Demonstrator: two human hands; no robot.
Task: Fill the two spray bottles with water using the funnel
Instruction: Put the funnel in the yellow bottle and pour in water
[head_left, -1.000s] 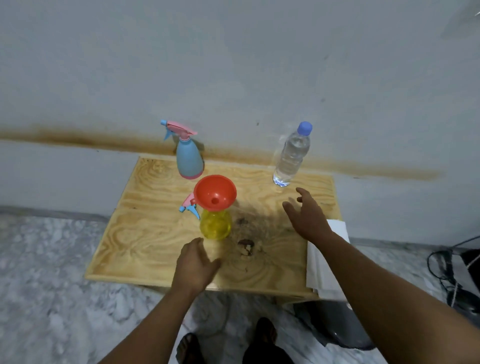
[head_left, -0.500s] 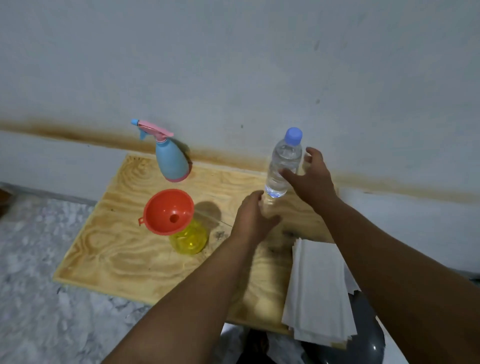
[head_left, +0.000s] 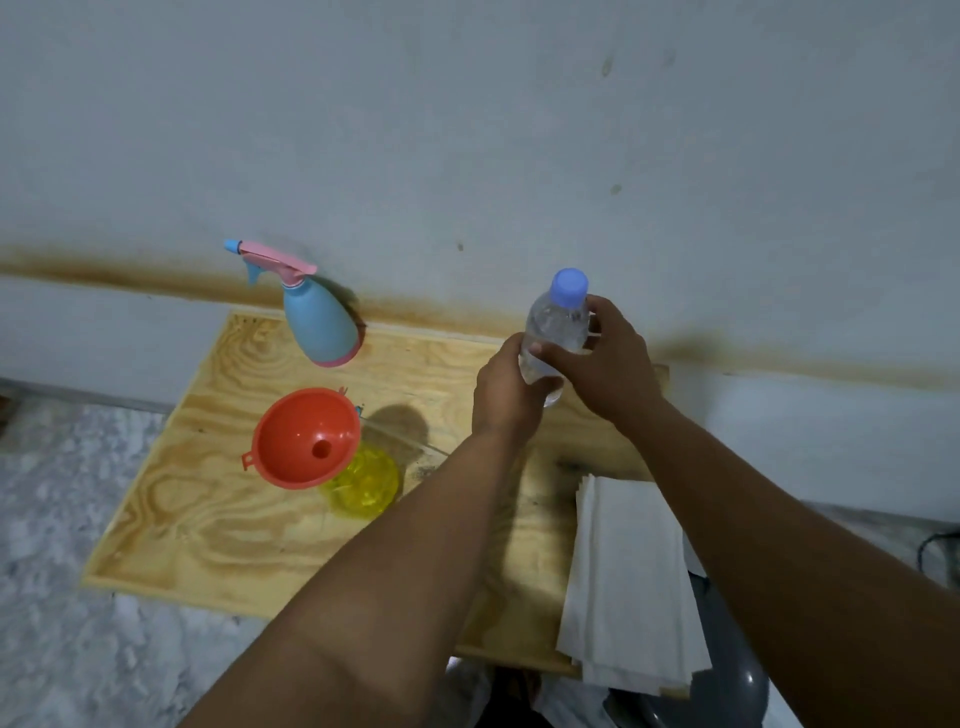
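A clear water bottle (head_left: 557, 327) with a blue cap stands at the back right of the wooden board (head_left: 208, 519). My left hand (head_left: 509, 395) wraps its lower part and my right hand (head_left: 608, 364) grips its upper body below the cap. An orange funnel (head_left: 306, 436) sits in the neck of a yellow spray bottle (head_left: 369, 483) near the board's middle. A blue spray bottle (head_left: 319, 322) with a pink trigger head stands at the back, near the wall.
A stack of white paper sheets (head_left: 628, 587) lies on the board's right front corner. A grey rounded object (head_left: 737, 686) sits below it. The wall (head_left: 467, 130) rises right behind the board; marble floor (head_left: 52, 519) lies to the left.
Both hands reached from the board's front to the water bottle and closed on it. The view shifted right and closer.
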